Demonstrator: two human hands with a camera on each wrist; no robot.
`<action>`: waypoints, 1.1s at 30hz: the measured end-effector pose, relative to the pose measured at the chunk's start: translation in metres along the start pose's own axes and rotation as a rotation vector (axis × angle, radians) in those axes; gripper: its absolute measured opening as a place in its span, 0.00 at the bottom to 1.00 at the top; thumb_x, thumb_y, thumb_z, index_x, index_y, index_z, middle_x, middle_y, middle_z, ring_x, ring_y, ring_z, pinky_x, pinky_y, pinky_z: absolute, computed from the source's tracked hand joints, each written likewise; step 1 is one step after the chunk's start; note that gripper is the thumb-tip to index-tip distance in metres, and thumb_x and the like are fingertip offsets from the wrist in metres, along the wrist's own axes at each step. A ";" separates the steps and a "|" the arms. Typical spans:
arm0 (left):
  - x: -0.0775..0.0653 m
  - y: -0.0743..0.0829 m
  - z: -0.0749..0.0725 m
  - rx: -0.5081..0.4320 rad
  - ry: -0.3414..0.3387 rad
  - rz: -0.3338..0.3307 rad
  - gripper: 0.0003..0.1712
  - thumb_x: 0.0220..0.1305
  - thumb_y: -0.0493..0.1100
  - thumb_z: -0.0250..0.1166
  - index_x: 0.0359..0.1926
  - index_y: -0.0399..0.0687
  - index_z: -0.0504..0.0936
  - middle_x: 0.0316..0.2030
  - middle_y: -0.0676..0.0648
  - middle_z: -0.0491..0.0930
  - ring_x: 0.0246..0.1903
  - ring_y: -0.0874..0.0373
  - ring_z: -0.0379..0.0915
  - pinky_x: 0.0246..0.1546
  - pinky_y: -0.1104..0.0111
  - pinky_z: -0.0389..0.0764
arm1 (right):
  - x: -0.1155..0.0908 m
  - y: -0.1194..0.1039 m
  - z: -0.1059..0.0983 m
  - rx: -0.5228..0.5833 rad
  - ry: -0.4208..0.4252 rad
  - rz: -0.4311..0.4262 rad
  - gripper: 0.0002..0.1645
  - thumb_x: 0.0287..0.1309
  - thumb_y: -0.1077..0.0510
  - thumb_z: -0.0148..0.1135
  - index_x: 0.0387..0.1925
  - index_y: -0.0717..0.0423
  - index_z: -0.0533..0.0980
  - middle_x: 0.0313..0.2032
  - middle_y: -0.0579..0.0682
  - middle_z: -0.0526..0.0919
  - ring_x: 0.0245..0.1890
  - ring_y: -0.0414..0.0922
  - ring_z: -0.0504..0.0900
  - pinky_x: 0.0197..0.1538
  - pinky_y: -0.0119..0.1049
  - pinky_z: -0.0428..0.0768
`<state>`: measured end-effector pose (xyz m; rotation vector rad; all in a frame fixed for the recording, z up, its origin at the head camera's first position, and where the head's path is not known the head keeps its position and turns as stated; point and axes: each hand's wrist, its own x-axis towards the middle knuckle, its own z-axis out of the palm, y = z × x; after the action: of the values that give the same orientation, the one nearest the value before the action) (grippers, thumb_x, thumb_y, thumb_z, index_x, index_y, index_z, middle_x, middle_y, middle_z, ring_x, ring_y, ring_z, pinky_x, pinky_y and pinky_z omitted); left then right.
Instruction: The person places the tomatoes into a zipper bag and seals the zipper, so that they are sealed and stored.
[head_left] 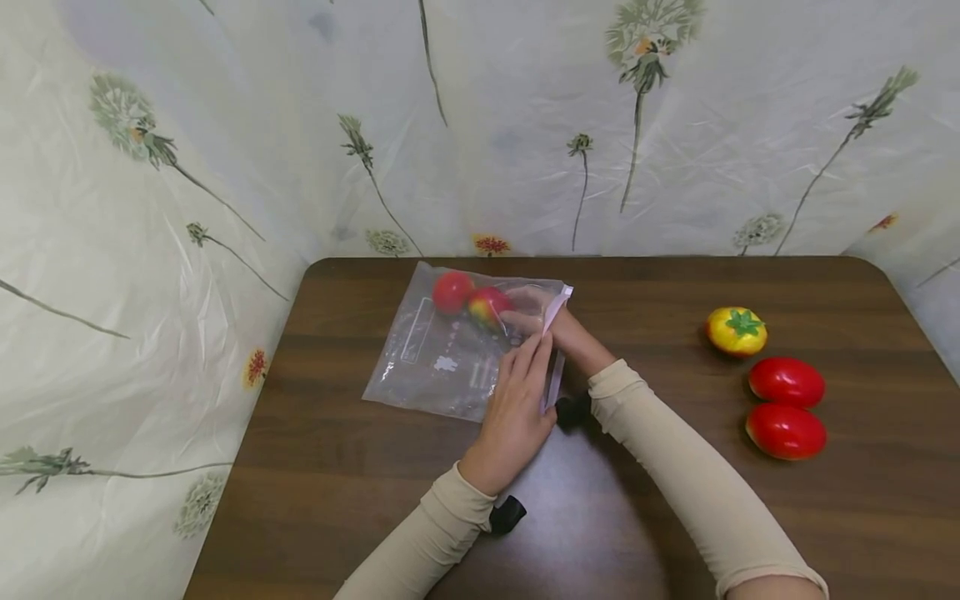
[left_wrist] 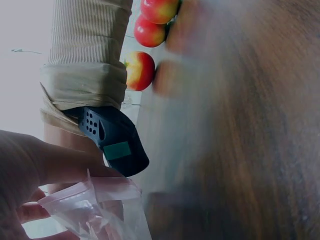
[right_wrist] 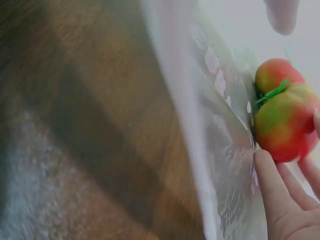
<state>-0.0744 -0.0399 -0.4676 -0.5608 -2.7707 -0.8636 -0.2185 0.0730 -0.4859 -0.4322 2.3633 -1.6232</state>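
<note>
A clear zip bag lies on the table with two red tomatoes inside, side by side. My left hand pinches the bag's pink zip edge at its opening; in the left wrist view the thumb lies over the plastic. My right hand reaches in through that opening. Its fairly straight fingers touch the nearer tomato, red and yellow-green with a green stem. Another tomato sits just behind it. The film partly blurs the right hand in the head view.
To the right on the brown table lie a yellow tomato with a green leaf top and two red tomatoes close together. A flower-patterned sheet hangs behind the table and along its left. Black wrist cameras sit under the forearms.
</note>
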 end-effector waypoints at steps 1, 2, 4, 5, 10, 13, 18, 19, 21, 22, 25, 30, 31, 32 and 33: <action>0.000 0.000 0.000 0.001 -0.003 -0.001 0.59 0.50 0.33 0.78 0.80 0.44 0.57 0.76 0.46 0.61 0.68 0.47 0.64 0.66 0.58 0.76 | 0.000 0.000 0.000 -0.001 -0.003 0.017 0.32 0.68 0.61 0.64 0.68 0.71 0.69 0.64 0.71 0.77 0.59 0.65 0.81 0.62 0.54 0.79; 0.000 0.000 0.001 0.004 -0.006 -0.001 0.59 0.50 0.33 0.79 0.80 0.44 0.57 0.76 0.46 0.61 0.68 0.47 0.64 0.66 0.58 0.76 | 0.001 0.000 0.000 -0.001 -0.004 0.034 0.33 0.68 0.60 0.65 0.69 0.70 0.69 0.64 0.71 0.77 0.57 0.65 0.81 0.61 0.53 0.80; 0.000 -0.001 0.001 0.005 -0.012 -0.003 0.59 0.50 0.33 0.79 0.80 0.44 0.57 0.76 0.46 0.61 0.68 0.47 0.63 0.67 0.58 0.75 | 0.002 -0.001 0.000 -0.008 -0.007 0.067 0.34 0.68 0.57 0.65 0.69 0.69 0.68 0.65 0.70 0.76 0.55 0.64 0.82 0.59 0.50 0.81; 0.000 -0.001 0.001 0.003 -0.013 -0.003 0.59 0.51 0.33 0.78 0.80 0.44 0.57 0.77 0.46 0.61 0.69 0.47 0.63 0.67 0.58 0.75 | 0.002 -0.001 0.001 -0.014 -0.006 0.079 0.34 0.68 0.56 0.65 0.70 0.69 0.68 0.65 0.70 0.76 0.55 0.63 0.82 0.58 0.49 0.81; -0.001 -0.001 0.002 -0.009 -0.015 0.004 0.59 0.51 0.31 0.77 0.80 0.43 0.56 0.78 0.46 0.59 0.70 0.46 0.62 0.68 0.57 0.74 | 0.002 -0.002 0.001 0.021 0.004 0.102 0.33 0.68 0.56 0.66 0.69 0.67 0.70 0.64 0.68 0.78 0.55 0.61 0.83 0.57 0.45 0.81; -0.001 -0.001 0.002 -0.010 -0.013 0.009 0.59 0.50 0.31 0.77 0.81 0.43 0.56 0.78 0.46 0.59 0.70 0.46 0.62 0.67 0.57 0.75 | 0.002 -0.001 0.000 0.044 0.005 0.096 0.32 0.68 0.57 0.66 0.68 0.67 0.70 0.63 0.68 0.78 0.55 0.61 0.83 0.56 0.42 0.82; -0.001 -0.001 0.003 -0.007 -0.006 0.018 0.59 0.49 0.30 0.76 0.80 0.42 0.56 0.78 0.45 0.59 0.69 0.45 0.62 0.66 0.57 0.75 | 0.003 0.000 0.000 0.066 0.003 0.097 0.32 0.68 0.57 0.65 0.68 0.67 0.70 0.63 0.68 0.78 0.56 0.59 0.83 0.52 0.36 0.81; -0.001 -0.001 0.003 -0.006 -0.004 0.020 0.59 0.49 0.29 0.75 0.80 0.42 0.56 0.78 0.45 0.59 0.69 0.45 0.63 0.66 0.56 0.75 | 0.003 0.000 0.000 0.076 0.003 0.099 0.32 0.68 0.57 0.65 0.68 0.67 0.70 0.63 0.68 0.78 0.56 0.60 0.82 0.52 0.36 0.81; -0.002 -0.001 0.004 -0.006 -0.001 0.023 0.59 0.49 0.29 0.75 0.80 0.42 0.56 0.78 0.45 0.58 0.69 0.45 0.63 0.65 0.56 0.76 | 0.004 0.001 0.000 0.096 0.003 0.102 0.32 0.69 0.57 0.65 0.68 0.68 0.70 0.64 0.69 0.78 0.57 0.60 0.82 0.53 0.36 0.81; -0.002 -0.001 0.004 -0.006 0.000 0.023 0.58 0.49 0.29 0.74 0.80 0.42 0.56 0.78 0.45 0.58 0.69 0.45 0.63 0.65 0.56 0.76 | 0.004 0.001 0.001 0.102 0.005 0.105 0.32 0.69 0.57 0.65 0.68 0.68 0.70 0.64 0.69 0.78 0.58 0.61 0.81 0.54 0.37 0.81; -0.002 -0.002 0.005 -0.003 0.003 0.025 0.58 0.49 0.28 0.73 0.80 0.42 0.56 0.78 0.45 0.58 0.69 0.45 0.63 0.65 0.56 0.76 | 0.006 0.002 0.001 0.131 -0.004 0.121 0.32 0.69 0.56 0.65 0.68 0.68 0.70 0.64 0.69 0.77 0.59 0.60 0.81 0.55 0.38 0.81; -0.002 -0.002 0.005 -0.011 0.006 0.030 0.58 0.49 0.27 0.72 0.80 0.42 0.56 0.78 0.45 0.58 0.68 0.46 0.63 0.66 0.56 0.76 | 0.006 0.003 0.000 0.170 -0.021 0.140 0.32 0.69 0.55 0.64 0.68 0.67 0.70 0.63 0.68 0.78 0.51 0.53 0.84 0.48 0.34 0.83; -0.002 -0.002 0.005 -0.013 0.005 0.031 0.58 0.49 0.27 0.72 0.80 0.42 0.56 0.78 0.45 0.58 0.68 0.46 0.63 0.66 0.56 0.76 | 0.006 0.004 0.000 0.174 -0.019 0.139 0.32 0.69 0.55 0.64 0.68 0.66 0.70 0.62 0.68 0.78 0.48 0.50 0.84 0.47 0.33 0.83; -0.002 -0.002 0.005 -0.014 0.006 0.031 0.58 0.49 0.27 0.72 0.80 0.42 0.56 0.78 0.45 0.58 0.68 0.46 0.63 0.66 0.56 0.76 | 0.006 0.004 0.000 0.177 -0.016 0.138 0.32 0.68 0.55 0.64 0.68 0.66 0.71 0.61 0.67 0.79 0.46 0.47 0.84 0.45 0.32 0.83; -0.002 -0.002 0.005 -0.014 0.006 0.032 0.58 0.49 0.27 0.72 0.80 0.42 0.56 0.78 0.45 0.58 0.68 0.46 0.63 0.66 0.56 0.76 | 0.006 0.004 -0.001 0.179 -0.017 0.135 0.32 0.68 0.54 0.64 0.68 0.66 0.70 0.61 0.67 0.79 0.44 0.45 0.84 0.44 0.31 0.83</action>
<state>-0.0740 -0.0387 -0.4729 -0.6026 -2.7448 -0.8775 -0.2244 0.0729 -0.4894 -0.2448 2.1604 -1.7400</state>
